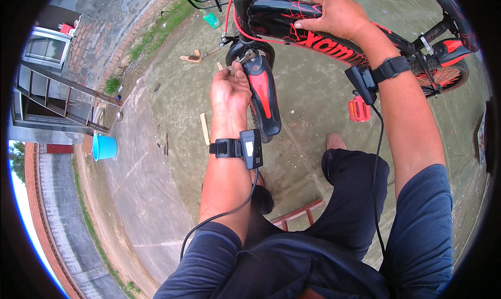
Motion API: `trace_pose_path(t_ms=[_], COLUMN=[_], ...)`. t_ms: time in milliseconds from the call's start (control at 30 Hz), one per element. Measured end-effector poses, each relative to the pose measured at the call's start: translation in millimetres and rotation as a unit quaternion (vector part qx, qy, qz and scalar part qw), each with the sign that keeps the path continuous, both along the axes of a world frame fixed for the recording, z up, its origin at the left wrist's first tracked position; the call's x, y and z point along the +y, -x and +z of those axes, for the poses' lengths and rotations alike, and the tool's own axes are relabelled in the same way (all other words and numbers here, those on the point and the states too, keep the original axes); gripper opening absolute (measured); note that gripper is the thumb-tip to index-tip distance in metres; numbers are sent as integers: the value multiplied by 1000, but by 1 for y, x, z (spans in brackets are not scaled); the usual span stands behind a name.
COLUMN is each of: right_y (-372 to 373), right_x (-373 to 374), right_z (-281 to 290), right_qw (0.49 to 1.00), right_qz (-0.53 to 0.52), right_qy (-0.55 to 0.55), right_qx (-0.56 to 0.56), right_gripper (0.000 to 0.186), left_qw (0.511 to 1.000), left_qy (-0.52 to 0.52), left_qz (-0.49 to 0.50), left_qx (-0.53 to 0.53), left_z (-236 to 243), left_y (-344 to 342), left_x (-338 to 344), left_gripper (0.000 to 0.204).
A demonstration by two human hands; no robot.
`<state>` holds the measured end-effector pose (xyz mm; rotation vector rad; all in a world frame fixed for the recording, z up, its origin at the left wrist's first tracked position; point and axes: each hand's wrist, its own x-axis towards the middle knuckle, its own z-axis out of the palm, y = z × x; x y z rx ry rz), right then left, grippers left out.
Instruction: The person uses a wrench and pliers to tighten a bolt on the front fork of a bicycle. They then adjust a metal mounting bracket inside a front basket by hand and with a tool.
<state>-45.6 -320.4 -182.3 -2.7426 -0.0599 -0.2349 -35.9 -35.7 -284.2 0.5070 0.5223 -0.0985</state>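
A black bicycle frame point(279, 12) with red markings crosses the upper part of the view. My right hand point(339, 17) wraps over its thick tube, thumb on the near side. Below the head tube, a black and red front mudguard point(265, 95) covers the wheel. At the mudguard's upper end, my left hand point(233, 88) is closed, palm up, with its fingertips at a metal fixing point(252, 54). A thin metallic piece shows by those fingertips; its kind is unclear, and the fingers partly hide it. Each wrist bears a strapped black box with a cable.
A red pedal point(359, 109) sticks out below the frame. Around lie a green bottle point(211, 19), a wooden-handled brush point(191, 58) and a wood strip point(204, 128). A blue bucket point(104, 148) and a ladder point(62, 96) are at left. A reddish metal frame point(297, 213) lies between my legs.
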Motion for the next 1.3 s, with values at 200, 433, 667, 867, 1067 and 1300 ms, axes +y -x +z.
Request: trace_pose_path(t_ms=[200,433,667,867,1067,1300], right_y=[2,1,6,4,3,5], right_x=[5,4,1,3,1,7], right_z=[-1,0,16,15,12,12], right_qw=[1000,1000,999,999,999,1000], right_qz=[-7,-4,2,-9,-15,-8], right_qy=[-5,1,5,33,37,5], right_qx=[-12,-11,36,39,36,29], right_gripper=[59,59,69,69,70,61], left_qw=[1000,999,992,998,897,497], left_qy=[6,34,103,11,-414,-799], left_qz=[-7,24,61,52,-13,-69], left_qx=[7,17,35,19,-156,-333], left_z=[0,2,10,2,35,51], left_y=[-5,1,8,-7,2,15], left_x=[2,-4,-12,-7,-25,-49], left_gripper=[21,28,33,33,24,20])
